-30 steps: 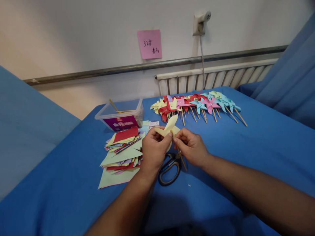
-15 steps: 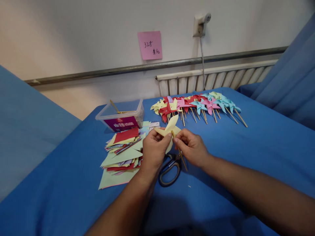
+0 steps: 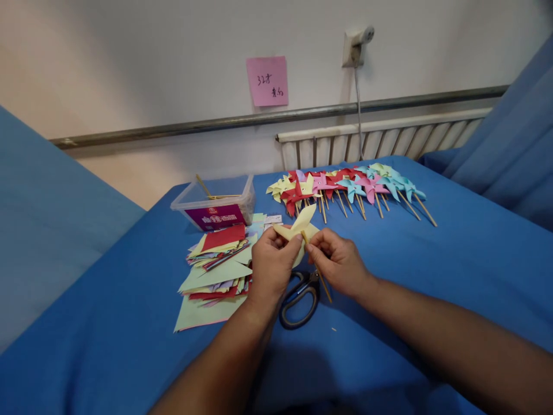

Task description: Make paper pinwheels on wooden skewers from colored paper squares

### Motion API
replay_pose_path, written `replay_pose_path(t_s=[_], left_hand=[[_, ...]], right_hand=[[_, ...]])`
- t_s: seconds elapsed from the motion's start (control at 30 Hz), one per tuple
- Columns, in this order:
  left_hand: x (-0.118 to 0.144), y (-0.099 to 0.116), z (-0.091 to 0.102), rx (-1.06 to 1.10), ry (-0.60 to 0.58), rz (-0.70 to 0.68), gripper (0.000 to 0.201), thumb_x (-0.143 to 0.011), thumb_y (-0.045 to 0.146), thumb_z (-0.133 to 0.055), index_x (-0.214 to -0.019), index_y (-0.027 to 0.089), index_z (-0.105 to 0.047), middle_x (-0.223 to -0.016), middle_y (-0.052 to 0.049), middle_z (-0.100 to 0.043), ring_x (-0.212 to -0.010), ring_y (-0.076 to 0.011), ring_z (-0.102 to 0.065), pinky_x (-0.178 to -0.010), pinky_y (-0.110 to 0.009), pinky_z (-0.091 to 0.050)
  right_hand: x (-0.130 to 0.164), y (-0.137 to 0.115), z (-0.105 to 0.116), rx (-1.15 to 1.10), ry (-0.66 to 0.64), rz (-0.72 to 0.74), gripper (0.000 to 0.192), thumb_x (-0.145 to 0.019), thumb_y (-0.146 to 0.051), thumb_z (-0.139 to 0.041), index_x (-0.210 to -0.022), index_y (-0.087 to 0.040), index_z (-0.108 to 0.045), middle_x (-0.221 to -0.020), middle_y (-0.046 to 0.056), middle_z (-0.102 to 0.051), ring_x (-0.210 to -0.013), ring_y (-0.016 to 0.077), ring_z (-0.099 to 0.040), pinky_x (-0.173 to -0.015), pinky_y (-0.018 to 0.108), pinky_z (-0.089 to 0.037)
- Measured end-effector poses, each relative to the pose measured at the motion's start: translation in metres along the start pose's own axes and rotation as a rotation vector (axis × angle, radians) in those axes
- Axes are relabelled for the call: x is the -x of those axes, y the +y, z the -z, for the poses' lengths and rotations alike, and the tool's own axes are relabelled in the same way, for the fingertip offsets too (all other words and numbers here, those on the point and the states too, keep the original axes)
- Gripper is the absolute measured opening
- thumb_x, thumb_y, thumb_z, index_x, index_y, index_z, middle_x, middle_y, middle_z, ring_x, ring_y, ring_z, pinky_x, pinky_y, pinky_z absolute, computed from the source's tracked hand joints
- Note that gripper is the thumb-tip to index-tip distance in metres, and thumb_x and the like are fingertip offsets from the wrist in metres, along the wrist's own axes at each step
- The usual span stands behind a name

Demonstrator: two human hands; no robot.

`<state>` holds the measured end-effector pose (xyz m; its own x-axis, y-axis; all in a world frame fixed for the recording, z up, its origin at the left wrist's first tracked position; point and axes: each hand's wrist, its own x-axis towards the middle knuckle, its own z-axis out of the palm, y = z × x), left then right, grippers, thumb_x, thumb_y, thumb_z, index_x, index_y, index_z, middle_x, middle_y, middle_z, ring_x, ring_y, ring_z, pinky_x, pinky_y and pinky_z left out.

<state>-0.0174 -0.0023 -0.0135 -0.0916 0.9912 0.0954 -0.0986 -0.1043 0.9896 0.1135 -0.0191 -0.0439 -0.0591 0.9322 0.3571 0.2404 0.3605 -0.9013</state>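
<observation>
My left hand [image 3: 271, 266] pinches a folded pale yellow paper pinwheel [image 3: 299, 223] above the blue table. My right hand [image 3: 340, 260] grips a thin wooden stick [image 3: 323, 282] whose upper end meets the pinwheel's centre. The stick slants down to the right below my fingers. Black-handled scissors [image 3: 298, 297] lie on the cloth just under both hands.
A stack of coloured paper squares [image 3: 213, 266] lies left of my hands. Behind it stands a clear plastic box [image 3: 215, 201] with sticks. A row of finished pinwheels [image 3: 349, 185] lies at the back of the blue table [image 3: 453, 259]. A radiator [image 3: 380, 138] runs along the wall.
Both hands stay on the pinwheel and stick with only slight finger shifts. The view has moved a little, so everything sits slightly lower and to the right.
</observation>
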Motion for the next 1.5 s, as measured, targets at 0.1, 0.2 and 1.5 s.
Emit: replay_pose_path(t_s=[0.1, 0.2, 1.5], left_hand=[[0.001, 0.002, -0.001, 0.003, 0.010, 0.003, 0.030, -0.061, 0.031, -0.077, -0.082, 0.015, -0.063, -0.072, -0.001, -0.067, -0.065, -0.0135, -0.061, -0.061, -0.024, -0.045], [0.001, 0.003, -0.002, -0.004, 0.018, -0.002, 0.030, -0.062, 0.031, -0.076, -0.082, 0.014, -0.063, -0.073, -0.001, -0.067, -0.065, -0.0138, -0.061, -0.061, -0.024, -0.045], [-0.001, -0.004, -0.001, -0.104, 0.056, -0.045, 0.027, -0.062, 0.026, -0.074, -0.083, 0.014, -0.062, -0.072, -0.001, -0.067, -0.063, -0.0134, -0.060, -0.058, -0.023, -0.045]], right_hand=[[0.000, -0.001, 0.000, -0.009, 0.002, 0.003, 0.013, -0.087, -0.030, -0.053, -0.079, -0.021, -0.051, -0.061, -0.003, -0.060, -0.050, 0.0098, -0.053, -0.048, 0.021, -0.038], [0.000, -0.001, 0.001, -0.030, -0.005, -0.004, 0.013, -0.087, -0.030, -0.053, -0.079, -0.021, -0.051, -0.061, -0.003, -0.060, -0.050, 0.0096, -0.053, -0.048, 0.021, -0.038], [-0.006, -0.002, -0.003, -0.408, -0.039, -0.220, 0.027, -0.081, -0.045, -0.060, -0.079, -0.019, -0.053, -0.060, -0.004, -0.064, -0.037, 0.0063, -0.047, -0.038, 0.020, -0.037]])
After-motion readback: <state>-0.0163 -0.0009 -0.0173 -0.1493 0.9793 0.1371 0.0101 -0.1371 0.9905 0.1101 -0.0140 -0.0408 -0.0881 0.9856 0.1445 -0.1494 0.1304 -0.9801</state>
